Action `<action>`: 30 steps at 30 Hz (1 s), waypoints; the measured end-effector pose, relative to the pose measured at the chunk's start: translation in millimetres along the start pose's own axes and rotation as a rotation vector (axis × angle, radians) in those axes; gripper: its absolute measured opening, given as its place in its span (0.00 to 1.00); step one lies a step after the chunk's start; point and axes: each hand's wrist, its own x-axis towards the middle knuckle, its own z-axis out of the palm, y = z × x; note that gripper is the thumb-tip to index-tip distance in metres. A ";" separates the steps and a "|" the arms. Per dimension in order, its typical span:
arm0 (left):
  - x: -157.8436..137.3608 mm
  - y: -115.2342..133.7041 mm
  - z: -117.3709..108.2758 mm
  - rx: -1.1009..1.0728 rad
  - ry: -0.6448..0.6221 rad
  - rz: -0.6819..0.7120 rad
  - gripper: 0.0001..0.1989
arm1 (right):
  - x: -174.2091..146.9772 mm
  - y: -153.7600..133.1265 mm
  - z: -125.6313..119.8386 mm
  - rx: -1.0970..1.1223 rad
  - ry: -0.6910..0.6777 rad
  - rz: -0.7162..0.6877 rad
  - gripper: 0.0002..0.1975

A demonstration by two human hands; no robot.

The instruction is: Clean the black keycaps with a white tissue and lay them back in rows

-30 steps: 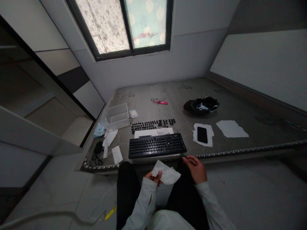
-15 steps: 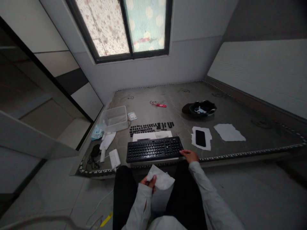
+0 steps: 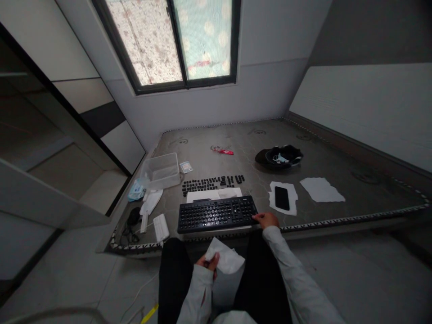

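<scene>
My left hand (image 3: 208,264) is closed on a white tissue (image 3: 225,258), held low over my lap between my knees. A black keyboard (image 3: 216,213) lies along the front edge of the bed, partly over a white sheet (image 3: 232,192). At its lower right corner my right hand (image 3: 268,220) has thumb and fingers pinched on the edge; the undersides of those fingers are hidden. Behind the keyboard, small black keycaps (image 3: 202,184) are laid out in rows on the mattress.
Left on the mattress (image 3: 324,220) are a clear plastic box (image 3: 162,170), a white power strip (image 3: 161,227), a dark coiled cable (image 3: 130,225) and a blue mask (image 3: 136,190). A red packet (image 3: 223,151) lies farther back. Rightward are a black cap (image 3: 279,157), phone (image 3: 282,198) and white paper (image 3: 322,189).
The camera view has tilted slightly, so everything sits a little lower. Both hands keep their places, the left with the tissue, the right at the keyboard's corner.
</scene>
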 end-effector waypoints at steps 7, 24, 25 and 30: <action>-4.0 4.3 4.6 -0.023 0.039 0.041 0.32 | 10.6 -3.8 -3.1 -0.028 -0.029 0.020 0.08; -4.9 5.1 8.5 -0.072 0.075 0.010 0.32 | 23.6 3.5 -3.5 -0.137 -0.178 0.028 0.10; -5.1 4.9 8.1 -0.067 0.069 0.009 0.32 | 24.1 3.1 -4.0 -0.139 -0.181 0.027 0.10; -4.0 0.3 7.8 -0.035 0.060 0.022 0.33 | 25.1 0.1 -4.1 -0.148 -0.184 0.009 0.08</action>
